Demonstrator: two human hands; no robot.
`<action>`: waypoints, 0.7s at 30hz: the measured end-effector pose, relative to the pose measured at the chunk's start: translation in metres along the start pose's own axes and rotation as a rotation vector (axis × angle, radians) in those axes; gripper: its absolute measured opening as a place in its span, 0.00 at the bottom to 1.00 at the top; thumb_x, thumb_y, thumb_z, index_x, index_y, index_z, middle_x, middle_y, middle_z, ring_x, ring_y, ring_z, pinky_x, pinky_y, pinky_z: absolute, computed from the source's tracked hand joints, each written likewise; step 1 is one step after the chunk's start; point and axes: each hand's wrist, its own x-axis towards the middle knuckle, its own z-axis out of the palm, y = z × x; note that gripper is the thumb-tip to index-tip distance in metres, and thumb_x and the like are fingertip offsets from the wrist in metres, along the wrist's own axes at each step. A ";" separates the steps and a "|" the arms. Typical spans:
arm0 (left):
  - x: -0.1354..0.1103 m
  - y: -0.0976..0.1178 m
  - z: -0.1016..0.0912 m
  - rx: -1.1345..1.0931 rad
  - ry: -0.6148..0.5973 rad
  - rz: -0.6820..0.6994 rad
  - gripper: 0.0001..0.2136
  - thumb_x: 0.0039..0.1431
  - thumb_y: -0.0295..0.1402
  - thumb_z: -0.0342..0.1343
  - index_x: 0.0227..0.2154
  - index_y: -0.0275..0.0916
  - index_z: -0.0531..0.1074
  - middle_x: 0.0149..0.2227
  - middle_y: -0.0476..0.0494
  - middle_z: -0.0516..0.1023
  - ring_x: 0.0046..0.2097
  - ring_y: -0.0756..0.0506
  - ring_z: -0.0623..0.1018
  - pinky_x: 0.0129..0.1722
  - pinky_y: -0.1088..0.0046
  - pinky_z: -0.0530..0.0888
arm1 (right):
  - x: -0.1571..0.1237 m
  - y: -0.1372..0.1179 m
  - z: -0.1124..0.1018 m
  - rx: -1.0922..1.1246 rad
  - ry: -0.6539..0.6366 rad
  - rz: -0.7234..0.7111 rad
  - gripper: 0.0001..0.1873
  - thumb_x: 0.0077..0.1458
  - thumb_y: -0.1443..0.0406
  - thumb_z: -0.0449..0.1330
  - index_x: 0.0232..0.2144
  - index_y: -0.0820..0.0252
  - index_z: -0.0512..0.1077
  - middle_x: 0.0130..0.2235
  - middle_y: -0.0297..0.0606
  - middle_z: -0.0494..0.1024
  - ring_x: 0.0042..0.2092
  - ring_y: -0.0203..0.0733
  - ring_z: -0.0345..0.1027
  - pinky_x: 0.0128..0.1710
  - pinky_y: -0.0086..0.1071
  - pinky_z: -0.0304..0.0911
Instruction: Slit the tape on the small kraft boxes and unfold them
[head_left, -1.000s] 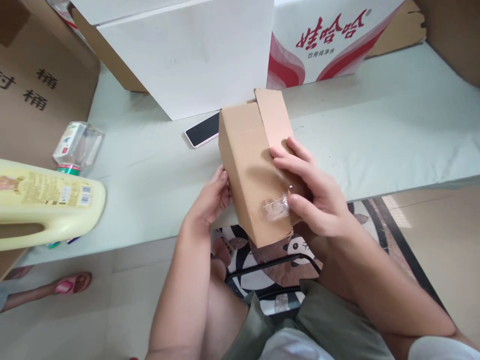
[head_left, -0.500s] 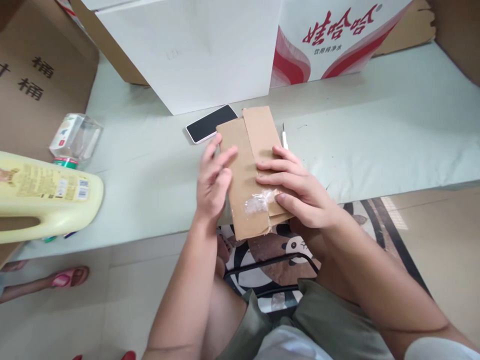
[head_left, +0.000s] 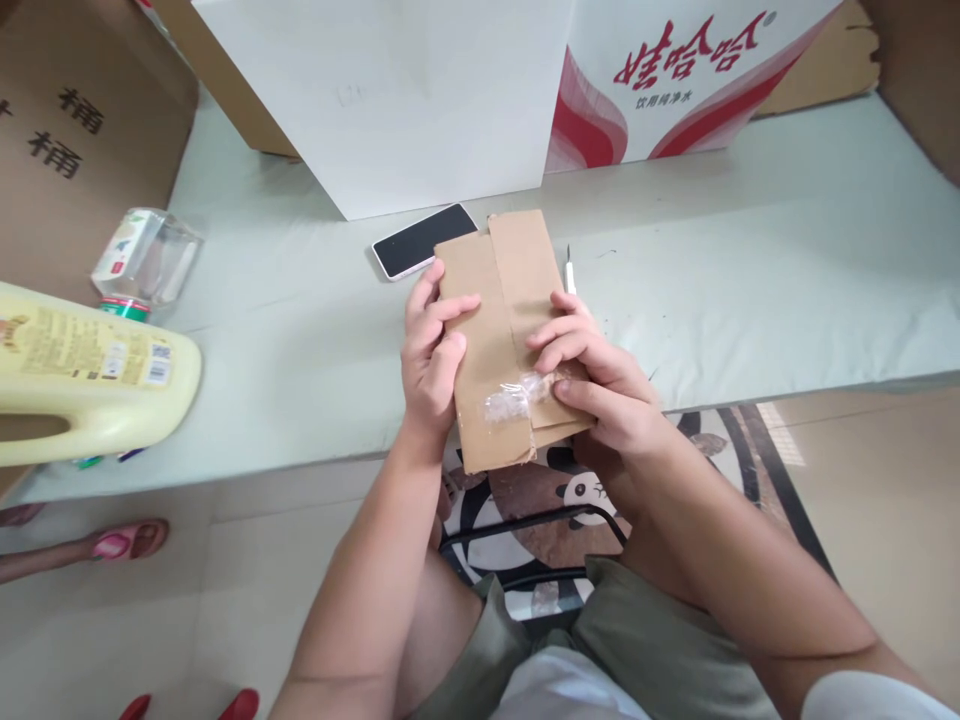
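Observation:
A small brown cardboard box (head_left: 487,330) lies between my two hands, its near end jutting past the table's front edge. Clear tape (head_left: 507,403) crosses the seam of its flaps near that end. My left hand (head_left: 433,350) grips the left side, with the thumb and a finger on top. From the right, my right hand (head_left: 600,375) holds the box, its fingers bent over the top and the thumb by the tape. Beyond the box lies a phone (head_left: 424,240) with a dark screen. A white pen-like tool (head_left: 569,272) with a thin dark tip rests just right of the box.
Large white cartons (head_left: 420,110) and a red-and-white carton (head_left: 667,90) stand along the back. On the left are a yellow jug (head_left: 150,400), a clear plastic bottle (head_left: 154,262) and a brown carton (head_left: 67,130). Another person's sandalled foot (head_left: 131,541) shows at lower left.
My right hand's fingers have drawn back and curled more on the box top. My left hand stays on the left side, its fingers closer around the edge. The whole view has shifted slightly.

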 end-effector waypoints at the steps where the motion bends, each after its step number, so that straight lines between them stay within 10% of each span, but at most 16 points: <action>1: 0.001 0.001 0.000 -0.006 0.006 -0.008 0.13 0.66 0.46 0.55 0.38 0.46 0.80 0.68 0.49 0.67 0.77 0.36 0.53 0.76 0.52 0.52 | -0.001 0.002 -0.001 0.022 0.020 -0.022 0.10 0.54 0.62 0.57 0.39 0.48 0.75 0.51 0.36 0.79 0.70 0.53 0.59 0.76 0.55 0.43; 7: 0.002 0.003 0.002 -0.037 0.027 -0.041 0.14 0.65 0.48 0.55 0.37 0.46 0.79 0.68 0.50 0.67 0.76 0.34 0.52 0.75 0.49 0.54 | -0.004 0.032 -0.010 -0.189 0.445 0.289 0.12 0.58 0.61 0.52 0.40 0.52 0.73 0.46 0.42 0.76 0.54 0.50 0.71 0.57 0.52 0.67; 13: 0.001 0.001 0.002 -0.015 0.024 -0.008 0.13 0.67 0.46 0.54 0.39 0.47 0.80 0.67 0.51 0.68 0.76 0.35 0.54 0.76 0.49 0.53 | -0.008 0.062 -0.013 -0.732 0.130 0.415 0.17 0.53 0.57 0.59 0.44 0.55 0.77 0.42 0.48 0.74 0.49 0.56 0.66 0.50 0.54 0.65; 21: 0.000 -0.001 0.002 0.005 0.047 0.008 0.13 0.68 0.46 0.53 0.39 0.47 0.81 0.65 0.49 0.70 0.76 0.35 0.55 0.75 0.48 0.54 | 0.007 0.043 -0.021 -0.737 0.165 0.754 0.18 0.55 0.64 0.55 0.49 0.55 0.70 0.22 0.30 0.64 0.25 0.42 0.55 0.31 0.37 0.55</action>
